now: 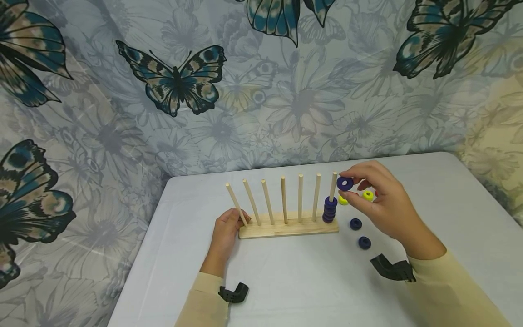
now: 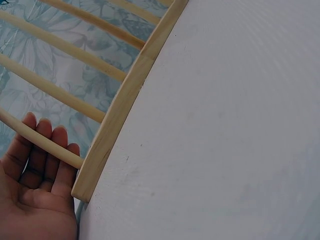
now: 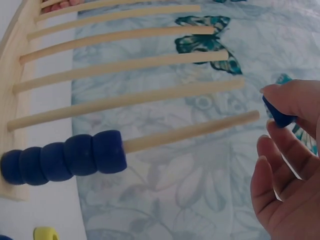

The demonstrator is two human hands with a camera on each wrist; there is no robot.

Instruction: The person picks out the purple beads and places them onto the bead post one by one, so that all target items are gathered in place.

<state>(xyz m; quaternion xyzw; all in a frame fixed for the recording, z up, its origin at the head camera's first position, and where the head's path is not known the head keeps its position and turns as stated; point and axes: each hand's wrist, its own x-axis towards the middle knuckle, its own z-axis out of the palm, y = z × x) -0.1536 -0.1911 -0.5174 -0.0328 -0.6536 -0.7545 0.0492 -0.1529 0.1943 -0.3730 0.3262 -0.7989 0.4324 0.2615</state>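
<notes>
On the bench [image 1: 294, 281], one wooden rack [image 1: 288, 231] looks light and stiff; I'd steady its base, where my left hand [image 1: 225, 228] sits, fingers extended. My right hand [image 1: 386, 204] pinches a blue ring [image 1: 348, 187], likely hard and smooth, by its rim beside the rightmost of seven pegs [image 1: 300, 195]. I count five threaded rings [image 1: 329, 210], two loose blue ones [image 1: 356, 224], two yellow rings [image 1: 367, 195].

Left hand [image 1: 225, 232] — lower, fingers [image 2: 65, 177] extended | right hand [image 1: 386, 202] — higher, pinching, other fingers loosely bent
</notes>
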